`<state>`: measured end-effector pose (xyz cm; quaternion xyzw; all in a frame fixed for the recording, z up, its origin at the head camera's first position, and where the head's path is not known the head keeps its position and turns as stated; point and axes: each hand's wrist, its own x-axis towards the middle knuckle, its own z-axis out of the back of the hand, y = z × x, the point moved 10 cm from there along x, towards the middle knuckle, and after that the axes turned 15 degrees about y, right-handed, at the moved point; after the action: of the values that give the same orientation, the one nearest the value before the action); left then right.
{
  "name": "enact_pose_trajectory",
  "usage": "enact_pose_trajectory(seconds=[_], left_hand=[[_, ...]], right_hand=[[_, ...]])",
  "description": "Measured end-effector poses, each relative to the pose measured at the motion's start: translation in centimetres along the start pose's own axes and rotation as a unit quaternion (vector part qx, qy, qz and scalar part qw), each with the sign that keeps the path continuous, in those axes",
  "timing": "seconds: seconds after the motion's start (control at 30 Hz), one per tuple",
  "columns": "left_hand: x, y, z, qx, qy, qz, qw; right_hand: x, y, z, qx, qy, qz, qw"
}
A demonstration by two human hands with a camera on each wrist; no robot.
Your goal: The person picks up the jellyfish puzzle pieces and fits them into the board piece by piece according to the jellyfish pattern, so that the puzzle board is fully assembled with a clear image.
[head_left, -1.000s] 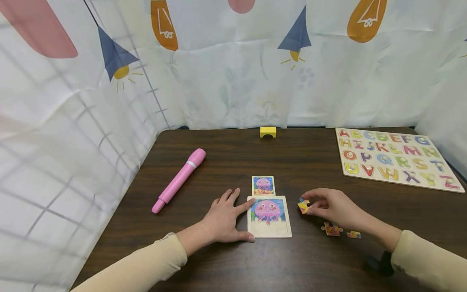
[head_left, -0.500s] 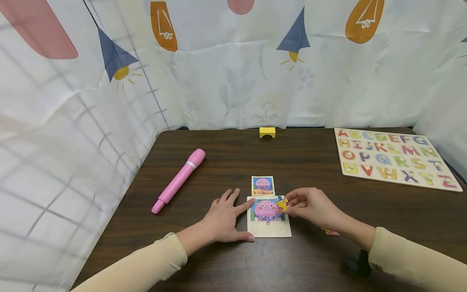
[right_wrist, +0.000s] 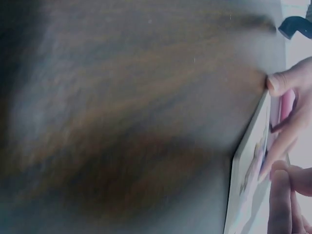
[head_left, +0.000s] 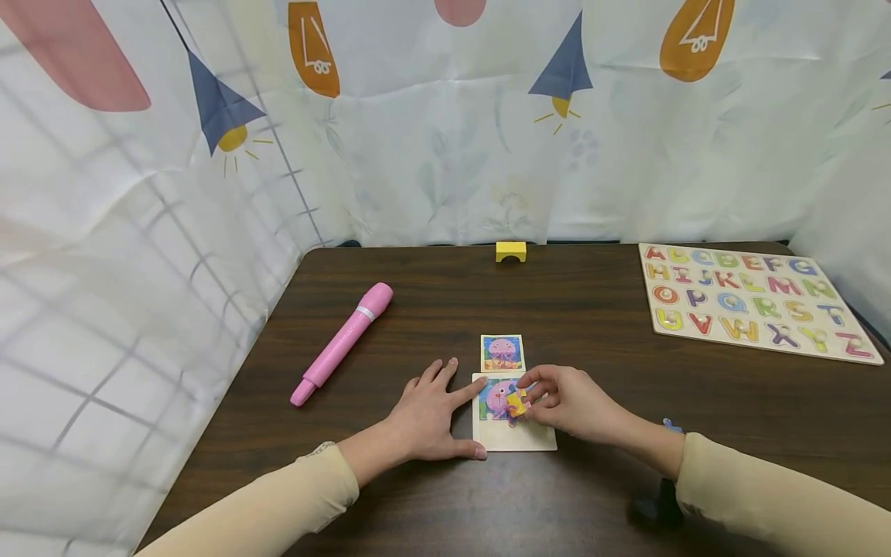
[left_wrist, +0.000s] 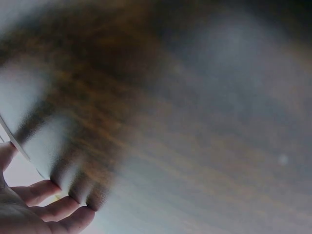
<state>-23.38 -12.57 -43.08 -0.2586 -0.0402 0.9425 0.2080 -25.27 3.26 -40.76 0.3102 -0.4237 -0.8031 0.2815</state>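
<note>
A shallow puzzle board [head_left: 515, 441] lies flat, a pink jellyfish picture filling its upper part; its lower strip is bare. Fingers spread, my left hand [head_left: 431, 418] rests on the table, index finger and thumb touching the board's left edge. My right hand [head_left: 574, 406] pinches a yellow puzzle piece [head_left: 516, 403] over the picture's middle, covering its right side. Whether the piece touches the board, I cannot tell. Directly behind the board sits a small jellyfish picture card [head_left: 502, 353]. In the right wrist view, the pinching fingers [right_wrist: 280, 200] appear beside the board [right_wrist: 235, 195].
A blue bit of a loose puzzle piece [head_left: 671, 425] shows behind my right forearm. A pink microphone-shaped toy [head_left: 341, 344] lies at left, a yellow arch block [head_left: 511, 251] at the back edge. An alphabet peg board [head_left: 759, 302] occupies the back right.
My right hand has carried the yellow piece leftward from the bare table to over the jellyfish picture. My right forearm now hides most of the loose pieces. The left hand has stayed put.
</note>
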Motion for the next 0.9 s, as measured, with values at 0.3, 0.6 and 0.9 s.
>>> enact_pose_trajectory(seconds=[0.3, 0.6, 0.9], left_hand=[[0.0, 0.0, 0.2, -0.002, -0.002, -0.003, 1.0], [0.1, 0.1, 0.2, -0.005, -0.005, -0.006, 1.0], [0.0, 0.0, 0.2, -0.005, -0.003, -0.007, 1.0]], right_hand=[[1.2, 0.4, -1.6, -0.02, 0.02, -0.021, 0.9994], [2.0, 1.1, -3.2, -0.07, 0.023, 0.006, 0.9973], [2.1, 1.6, -3.7, -0.103, 0.018, 0.007, 0.9945]])
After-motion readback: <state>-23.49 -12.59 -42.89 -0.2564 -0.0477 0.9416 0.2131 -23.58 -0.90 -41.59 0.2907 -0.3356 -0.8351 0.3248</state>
